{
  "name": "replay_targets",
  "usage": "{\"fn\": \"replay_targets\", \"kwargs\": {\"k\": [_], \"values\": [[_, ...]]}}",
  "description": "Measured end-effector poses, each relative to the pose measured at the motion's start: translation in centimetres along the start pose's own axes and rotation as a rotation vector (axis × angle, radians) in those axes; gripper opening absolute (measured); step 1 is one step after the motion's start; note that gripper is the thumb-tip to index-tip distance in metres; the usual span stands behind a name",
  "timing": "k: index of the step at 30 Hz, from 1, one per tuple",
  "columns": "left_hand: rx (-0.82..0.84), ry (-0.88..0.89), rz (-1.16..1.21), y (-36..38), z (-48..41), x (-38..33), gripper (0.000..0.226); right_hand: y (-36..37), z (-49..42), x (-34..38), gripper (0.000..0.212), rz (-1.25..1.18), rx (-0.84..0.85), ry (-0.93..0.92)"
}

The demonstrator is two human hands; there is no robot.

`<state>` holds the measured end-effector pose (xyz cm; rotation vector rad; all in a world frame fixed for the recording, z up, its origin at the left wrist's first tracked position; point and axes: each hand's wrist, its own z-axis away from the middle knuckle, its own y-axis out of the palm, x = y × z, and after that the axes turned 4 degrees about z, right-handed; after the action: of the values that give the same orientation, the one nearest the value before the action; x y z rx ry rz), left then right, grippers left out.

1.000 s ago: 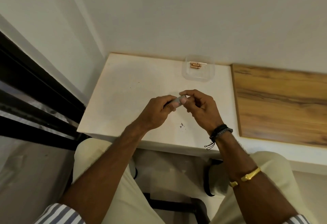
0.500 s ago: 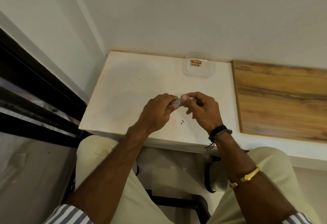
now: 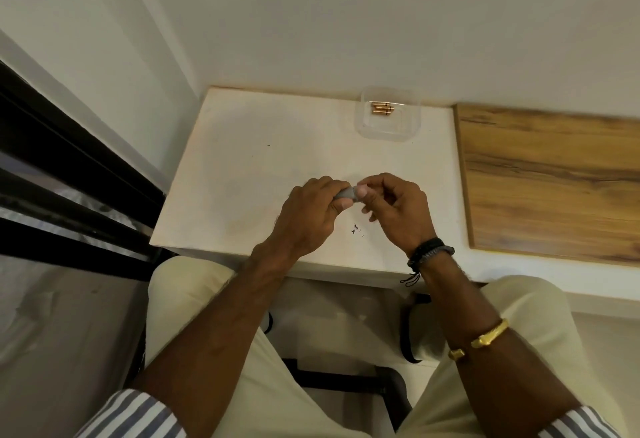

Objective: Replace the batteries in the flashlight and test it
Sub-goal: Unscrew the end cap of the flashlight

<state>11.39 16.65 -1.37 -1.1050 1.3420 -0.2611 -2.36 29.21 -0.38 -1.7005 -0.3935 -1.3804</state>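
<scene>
A small grey flashlight (image 3: 345, 193) shows only as a short stub between my two hands, above the middle of the white table (image 3: 249, 167). My left hand (image 3: 308, 219) is wrapped around its body, hiding most of it. My right hand (image 3: 394, 209) pinches the exposed end with thumb and fingertips. A clear plastic container (image 3: 389, 132) stands at the table's far edge and holds copper-coloured batteries (image 3: 382, 109).
A wooden board (image 3: 554, 181) lies to the right of the table. A white wall runs behind, and a dark window frame (image 3: 69, 174) lies to the left. Small black specks (image 3: 355, 229) lie on the table near my right hand. My knees sit under the front edge.
Both hands have drawn closer together, so less of the flashlight shows between them. My right thumb and fingers have shifted on its end.
</scene>
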Motion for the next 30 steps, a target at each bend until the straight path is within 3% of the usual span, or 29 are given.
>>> {"fn": "replay_targets", "kwargs": {"k": [1,4,7,11,13,18,22,26,30], "values": [[0.0,-0.011,0.002,0.04,0.02,0.04,0.038,-0.12,0.03,-0.27,0.015,-0.019,0.023,-0.038],[0.008,-0.035,0.004,0.18,0.1,0.11,0.041,-0.32,0.12,-0.23,0.033,-0.055,0.068,-0.025],[0.01,-0.021,0.007,0.32,0.18,-0.09,0.039,0.01,0.18,0.31,0.029,-0.045,-0.034,0.08],[0.008,-0.049,0.034,0.59,0.27,0.04,0.039,0.02,0.29,-0.24,0.015,-0.02,-0.052,-0.018],[0.004,-0.068,0.043,0.67,0.27,0.23,0.041,-0.15,0.32,-0.44,0.026,-0.03,-0.006,-0.072],[0.009,-0.056,0.057,0.81,0.24,0.37,0.038,0.1,0.15,0.07,0.028,-0.038,-0.024,0.076],[0.016,-0.05,0.05,0.91,0.42,0.52,0.037,0.01,0.22,-0.3,0.018,-0.032,-0.012,0.022],[0.009,-0.055,0.051,0.81,0.29,0.42,0.04,-0.39,0.12,-0.22,0.041,-0.051,0.086,0.025],[0.017,-0.037,0.058,0.95,0.23,0.55,0.033,0.26,0.25,-0.09,0.031,0.002,0.0,0.071]]}}
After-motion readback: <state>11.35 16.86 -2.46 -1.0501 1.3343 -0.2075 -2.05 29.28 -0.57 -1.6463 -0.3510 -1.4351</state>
